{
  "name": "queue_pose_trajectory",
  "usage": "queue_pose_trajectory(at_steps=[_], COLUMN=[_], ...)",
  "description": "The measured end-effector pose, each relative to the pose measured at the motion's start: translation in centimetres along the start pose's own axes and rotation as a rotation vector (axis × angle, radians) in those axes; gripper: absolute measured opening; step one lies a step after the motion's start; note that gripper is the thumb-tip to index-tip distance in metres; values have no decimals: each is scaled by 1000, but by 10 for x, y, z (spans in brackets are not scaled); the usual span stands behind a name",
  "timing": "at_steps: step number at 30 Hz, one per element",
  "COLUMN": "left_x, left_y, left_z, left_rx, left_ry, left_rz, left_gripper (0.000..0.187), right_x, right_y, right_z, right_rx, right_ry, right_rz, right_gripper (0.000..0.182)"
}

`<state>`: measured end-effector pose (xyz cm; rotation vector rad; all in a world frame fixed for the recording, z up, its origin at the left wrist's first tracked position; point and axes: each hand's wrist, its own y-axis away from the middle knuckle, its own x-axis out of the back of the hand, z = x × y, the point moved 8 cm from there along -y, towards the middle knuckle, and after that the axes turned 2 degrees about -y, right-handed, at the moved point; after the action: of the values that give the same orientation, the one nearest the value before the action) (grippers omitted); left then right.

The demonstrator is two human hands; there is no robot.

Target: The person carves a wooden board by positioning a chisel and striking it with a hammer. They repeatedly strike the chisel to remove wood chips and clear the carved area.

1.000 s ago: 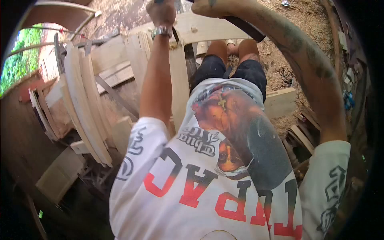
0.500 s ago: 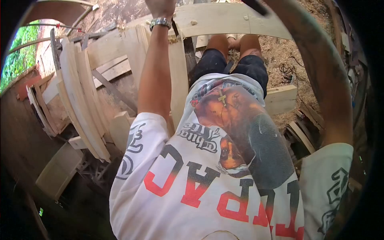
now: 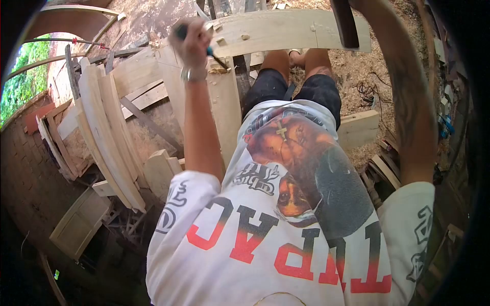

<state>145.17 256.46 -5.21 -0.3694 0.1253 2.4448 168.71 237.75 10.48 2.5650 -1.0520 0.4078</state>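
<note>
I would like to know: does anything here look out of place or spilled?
Mostly nothing, but a dark tangle, perhaps cable, lies loose on the shavings, right of the legs: an untidy tripping risk. Shavings themselves seem normal, given the tool in the left hand.

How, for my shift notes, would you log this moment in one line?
left grip: holding chisel-like tool | right grip: mostly cropped, at dark tool

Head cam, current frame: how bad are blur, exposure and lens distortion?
Head view throughout: left hand smeared, probably by motion, while the slim tool it holds reads clearer; right hand cut by the top edge; foliage at far left very bright; lower-left corner deep in shadow; strong wide-angle look, with dark rounded corners; shirt print comparatively sharp.
</note>
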Motion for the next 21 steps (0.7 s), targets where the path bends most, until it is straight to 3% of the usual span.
queue_pose_trajectory(at_steps=[1,2,5,9,12,13,16,18,19,20,21], left_x=[22,34,56,31,29,33,90,81,91,87,83], left_y=[15,28,80,136,151,155,190,202,211,210,209], left_z=[10,24,59,118,123,107,8,2,-19,-24,-23], left_rx=[-52,-160,-272,-469,-175,-56,333,506,399,525,515], left_ry=[74,109,59,-328,-921,-1073,-1620,-1597,-1637,-1650,-1648], left_rz=[125,87,292,174,175,144,46,19,63,50,75], left_gripper=[27,28,21,16,19,29,60,86,95,107,104], right_x=[4,16,-5,-27,-32,-33,-23,-17,-9,-4,2], right_y=[8,21,81,158,203,217,244,255,259,265,270], right_z=[31,82,143,225,255,256,291,301,287,290,290], right_rx=[-98,-43,-208,-504,-600,-634,-596,-588,-572,-566,-545], right_ry=[-65,-15,-192,-410,-555,-610,-552,-654,-615,-660,-692], right_rz=[-26,-64,-51,-40,-20,10,50,102,142,186,220], right_gripper=[17,16,17,17,20,20,20,20,19,19,15])
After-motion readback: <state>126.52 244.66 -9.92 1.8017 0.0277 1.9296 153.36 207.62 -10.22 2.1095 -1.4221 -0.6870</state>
